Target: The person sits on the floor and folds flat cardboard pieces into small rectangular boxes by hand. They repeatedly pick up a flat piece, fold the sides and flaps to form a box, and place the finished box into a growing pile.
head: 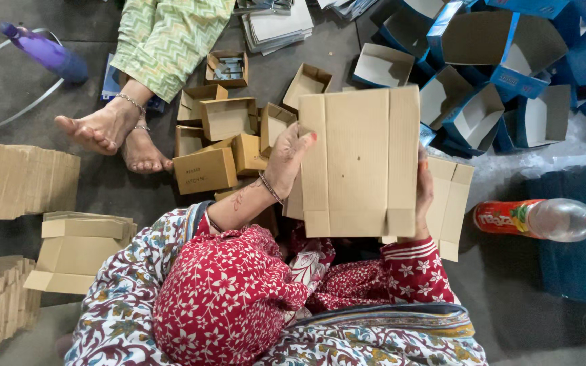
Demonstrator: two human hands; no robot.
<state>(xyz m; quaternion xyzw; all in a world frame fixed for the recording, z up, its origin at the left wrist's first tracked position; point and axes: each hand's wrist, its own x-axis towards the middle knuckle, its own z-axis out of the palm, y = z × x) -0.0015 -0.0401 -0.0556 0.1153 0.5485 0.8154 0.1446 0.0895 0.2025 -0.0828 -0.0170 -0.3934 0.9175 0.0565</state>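
Between the left hand [291,154] and right hand [423,193], a flat cardboard sheet [360,159] is clamped by both; small folded boxes [221,139] lie beyond.

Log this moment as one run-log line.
left hand: grips left edge of flat cardboard blank | right hand: grips its right edge | blank: held up, unfolded | nearby: small folded boxes, plastic bottle
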